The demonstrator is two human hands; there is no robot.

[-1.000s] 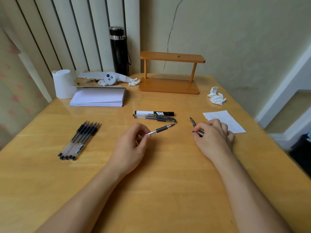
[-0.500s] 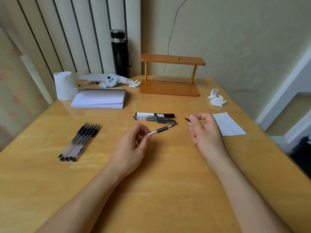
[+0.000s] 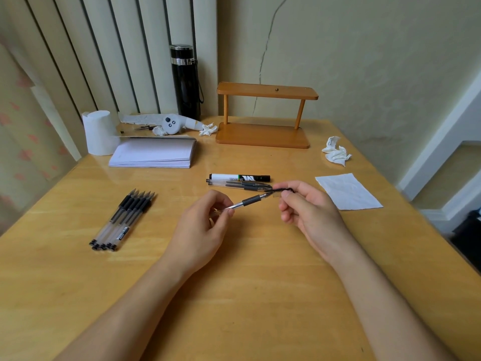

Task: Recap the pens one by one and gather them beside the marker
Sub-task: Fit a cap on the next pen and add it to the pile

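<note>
My left hand (image 3: 203,225) grips the clear barrel of an uncapped black pen (image 3: 250,201), tip pointing up and right. My right hand (image 3: 309,209) pinches a clear pen cap (image 3: 282,191) just off that tip; whether cap and tip touch is unclear. A white and black marker (image 3: 239,177) lies in the middle of the table, with capped pens (image 3: 238,184) lying right against its near side. Several uncapped black pens (image 3: 125,217) lie in a row on the left.
A white paper sheet (image 3: 348,191) lies right of my right hand, a crumpled tissue (image 3: 335,153) behind it. Further back stand a wooden shelf (image 3: 264,113), a paper stack (image 3: 154,153), a paper roll (image 3: 99,132) and a black flask (image 3: 185,79).
My right hand picked the cap up from the table at the right and carried it left to the pen tip. My left hand stayed put, holding the pen.
</note>
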